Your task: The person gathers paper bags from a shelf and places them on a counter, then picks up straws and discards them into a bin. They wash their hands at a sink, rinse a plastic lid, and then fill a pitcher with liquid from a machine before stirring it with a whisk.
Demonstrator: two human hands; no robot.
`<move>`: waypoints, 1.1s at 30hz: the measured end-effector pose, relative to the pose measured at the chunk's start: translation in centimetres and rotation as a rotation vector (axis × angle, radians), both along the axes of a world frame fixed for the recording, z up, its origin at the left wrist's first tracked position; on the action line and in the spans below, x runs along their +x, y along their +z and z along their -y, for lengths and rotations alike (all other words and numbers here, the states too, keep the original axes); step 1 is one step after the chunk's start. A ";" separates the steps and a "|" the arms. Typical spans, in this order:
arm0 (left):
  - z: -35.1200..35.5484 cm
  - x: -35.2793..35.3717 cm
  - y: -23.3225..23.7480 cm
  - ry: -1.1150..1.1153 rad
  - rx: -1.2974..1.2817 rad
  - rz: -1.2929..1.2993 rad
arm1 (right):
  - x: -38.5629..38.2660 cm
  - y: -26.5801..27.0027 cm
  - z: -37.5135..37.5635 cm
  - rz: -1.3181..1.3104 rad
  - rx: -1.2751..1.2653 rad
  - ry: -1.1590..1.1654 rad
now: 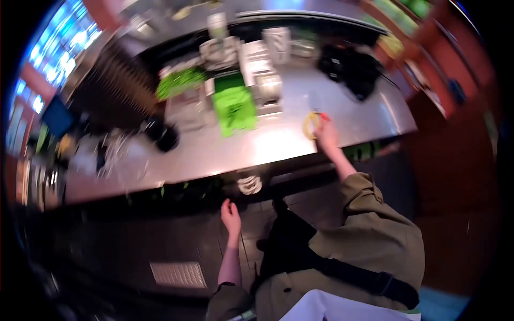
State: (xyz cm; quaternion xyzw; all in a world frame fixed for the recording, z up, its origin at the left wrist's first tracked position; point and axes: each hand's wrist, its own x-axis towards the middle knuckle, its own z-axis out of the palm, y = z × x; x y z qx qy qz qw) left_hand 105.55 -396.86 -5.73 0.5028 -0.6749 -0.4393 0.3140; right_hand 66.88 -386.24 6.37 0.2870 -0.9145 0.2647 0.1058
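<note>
My right hand (327, 136) reaches over the counter's front edge at the right, its fingers closed at a yellow loop with a red part (309, 127). Blur hides exactly what kind of item this is. Low in front of the counter, my left hand (230, 216) hangs over the dark floor with loosely bent fingers and nothing visible in it. A white coiled item (249, 185) is just beyond it, below the counter edge. Bright green bags or sheets (234, 109) lie mid-counter, to the left of my right hand.
On the steel counter (203, 158) stand a white device (267, 88), stacked white cups (277, 45) and a black bundle (353, 69). Clear plastic items (120, 152) and a black round object (163, 136) sit at left. A metal floor plate (178, 274) lies below.
</note>
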 end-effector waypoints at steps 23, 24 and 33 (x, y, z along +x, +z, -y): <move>11.1 22.5 8.4 0.840 0.292 -0.564 | 40.5 6.9 38.3 0.423 -0.055 1.166; 14.5 24.3 9.0 0.863 0.196 -0.588 | 42.4 6.3 41.7 0.409 -0.073 1.048; 40.6 35.8 17.8 0.469 -0.313 -0.033 | 51.2 5.7 58.3 0.333 0.328 0.401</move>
